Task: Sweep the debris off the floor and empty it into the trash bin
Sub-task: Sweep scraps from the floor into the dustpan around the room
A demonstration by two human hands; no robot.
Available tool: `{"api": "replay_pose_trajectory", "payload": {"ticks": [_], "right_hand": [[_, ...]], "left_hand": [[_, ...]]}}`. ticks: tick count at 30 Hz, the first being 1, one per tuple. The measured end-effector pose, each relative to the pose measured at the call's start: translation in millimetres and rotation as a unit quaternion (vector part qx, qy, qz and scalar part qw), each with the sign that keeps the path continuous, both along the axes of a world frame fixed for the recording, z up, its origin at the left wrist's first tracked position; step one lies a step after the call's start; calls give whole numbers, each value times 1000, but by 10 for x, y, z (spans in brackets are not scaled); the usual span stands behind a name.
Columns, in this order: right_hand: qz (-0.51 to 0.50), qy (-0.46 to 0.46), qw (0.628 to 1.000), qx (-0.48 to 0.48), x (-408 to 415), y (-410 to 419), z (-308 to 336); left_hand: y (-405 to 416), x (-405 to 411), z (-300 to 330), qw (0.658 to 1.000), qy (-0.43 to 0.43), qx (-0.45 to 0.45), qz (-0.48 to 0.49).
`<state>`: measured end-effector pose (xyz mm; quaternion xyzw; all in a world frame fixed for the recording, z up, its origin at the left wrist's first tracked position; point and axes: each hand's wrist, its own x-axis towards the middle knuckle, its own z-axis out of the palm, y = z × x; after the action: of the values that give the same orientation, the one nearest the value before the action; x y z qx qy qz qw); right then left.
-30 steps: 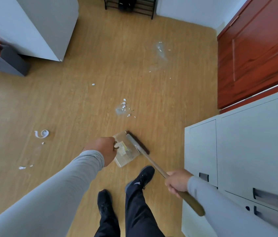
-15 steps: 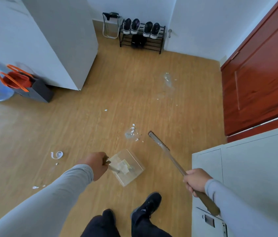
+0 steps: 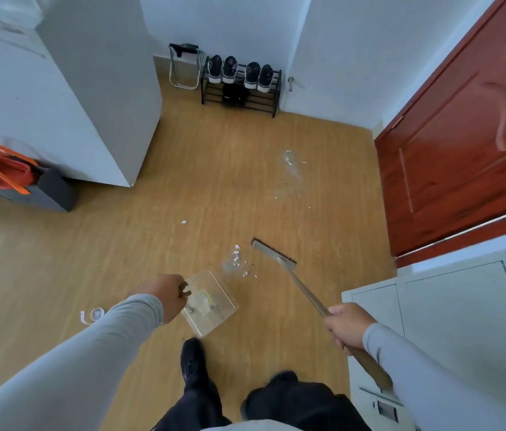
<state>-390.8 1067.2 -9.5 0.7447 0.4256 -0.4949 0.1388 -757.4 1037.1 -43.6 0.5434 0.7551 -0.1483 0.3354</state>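
My left hand (image 3: 164, 295) grips the handle of a clear plastic dustpan (image 3: 211, 303) that sits low over the wooden floor and holds some scraps. My right hand (image 3: 348, 326) grips the long wooden handle of a broom (image 3: 300, 283); its dark brush head (image 3: 273, 251) lies just right of a small heap of white debris (image 3: 239, 262), in front of the dustpan's mouth. A second patch of debris and dust (image 3: 290, 164) lies farther off near the red door. A curled white strip (image 3: 91, 315) lies left of my forearm. One scrap (image 3: 184, 222) lies alone mid-floor.
A grey metal cabinet (image 3: 450, 321) stands close on my right, a red door (image 3: 463, 135) beyond it. A white cabinet (image 3: 68, 88) and an orange-and-grey bag (image 3: 25, 181) stand at left. A shoe rack (image 3: 241, 88) and folding stool (image 3: 185, 68) line the far wall. My feet (image 3: 195, 362) are below the dustpan.
The broom head has swung away from the dustpan to the right side of the nearest debris heap. The dustpan has stayed in my left hand. My view has lifted and I have stepped forward.
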Motion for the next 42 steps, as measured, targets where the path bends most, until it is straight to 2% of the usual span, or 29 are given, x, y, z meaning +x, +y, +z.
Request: {"api": "replay_pose_trajectory", "payload": {"ticks": [8,14,18,23,27,29,35,38,42], "right_hand": [[33,2,999,-30,-516,569,-431],[92,-3,996,-18,-832,1314,-1008],[154,-25,987,-39,-873,1337,-1350],[279,-77,955,-70,-624,1107,-1222],[324,-107,936,-85,-355,1056,-1014],[308,-95,944,-74,-252,1055,-915],[134,-36,989,-52,-114,868,-700],[58,-34,996,-51,-301,792,-840],[-4,-7,995,-95,-827,675,-1157]], "left_hand": [[375,-263,-255,1000,-6,-11,12],[629,-270,-615,999,5,-41,27],[678,-200,-768,999,31,-33,12],[752,-211,-737,999,23,-45,11],[759,-218,-671,999,26,-46,8],[760,-202,-640,999,21,-48,4],[848,-180,-565,998,21,-42,-32],[918,-152,-619,997,29,-46,-57],[978,-208,-699,997,36,-38,-49]]}}
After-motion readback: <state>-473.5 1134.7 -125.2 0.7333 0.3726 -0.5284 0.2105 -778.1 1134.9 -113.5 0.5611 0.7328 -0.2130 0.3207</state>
